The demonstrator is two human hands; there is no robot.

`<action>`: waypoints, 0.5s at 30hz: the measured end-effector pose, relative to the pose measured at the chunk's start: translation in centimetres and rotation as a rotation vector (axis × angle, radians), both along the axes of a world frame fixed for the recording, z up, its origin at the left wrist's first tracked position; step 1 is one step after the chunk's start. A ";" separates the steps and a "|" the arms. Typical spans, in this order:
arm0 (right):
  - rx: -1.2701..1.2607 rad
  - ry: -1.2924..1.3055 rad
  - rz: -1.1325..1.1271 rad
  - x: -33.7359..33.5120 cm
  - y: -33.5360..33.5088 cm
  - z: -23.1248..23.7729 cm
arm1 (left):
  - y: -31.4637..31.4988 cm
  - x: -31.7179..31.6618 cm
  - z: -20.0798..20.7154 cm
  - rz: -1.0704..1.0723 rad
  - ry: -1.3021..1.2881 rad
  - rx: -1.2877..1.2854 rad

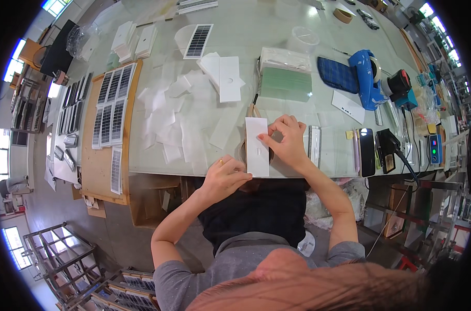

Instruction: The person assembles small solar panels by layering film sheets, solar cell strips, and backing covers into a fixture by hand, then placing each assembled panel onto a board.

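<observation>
A narrow white rectangular sheet (257, 150) lies lengthwise in front of me at the table's near edge. It has small marks near its middle. My left hand (225, 178) is closed, with its fingertips at the sheet's lower left corner. My right hand (288, 141) is bent over the sheet's right edge, thumb on its surface and the other fingers curled. Part of a round, dark-rimmed thing shows under the sheet on both sides. Just beyond the sheet's far end lies a thin tool with pale handles (254, 110), partly covered.
Thin translucent sheets (165, 116) are scattered to the left, near white cards (230, 80). A board holds dark gridded panels (111, 116). A stack of greenish plates (286, 84) stands ahead. Rightward are a blue tape dispenser (367, 78) and a phone (367, 152).
</observation>
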State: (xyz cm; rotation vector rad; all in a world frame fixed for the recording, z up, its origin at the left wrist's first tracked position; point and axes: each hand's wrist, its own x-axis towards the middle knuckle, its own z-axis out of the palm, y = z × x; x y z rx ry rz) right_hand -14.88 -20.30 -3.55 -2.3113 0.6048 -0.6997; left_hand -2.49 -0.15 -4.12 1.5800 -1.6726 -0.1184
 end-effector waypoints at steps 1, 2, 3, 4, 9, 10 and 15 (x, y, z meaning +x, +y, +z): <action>-0.024 0.013 0.007 0.0 -0.1 -0.1 | -0.1 0.1 0.1 -0.022 -0.005 0.006; -0.048 0.026 0.013 -0.1 -0.1 -0.1 | -0.2 0.1 0.4 -0.046 -0.010 0.013; -0.048 0.027 0.015 -0.1 -0.2 -0.1 | -0.4 0.2 0.8 -0.045 -0.010 0.013; -0.050 0.047 0.000 -0.2 -0.3 -0.1 | -0.7 0.3 1.3 -0.078 -0.076 0.029; -0.001 0.017 -0.055 0.0 -0.3 -0.1 | -1.5 -0.2 2.0 -0.102 -0.243 0.116; 0.023 -0.044 -0.014 -0.3 -0.3 -0.5 | -1.7 -0.2 1.7 -0.097 -0.266 0.096; -0.195 -0.076 0.464 -2.9 0.2 4.1 | -2.7 0.4 2.5 -0.087 -0.152 0.035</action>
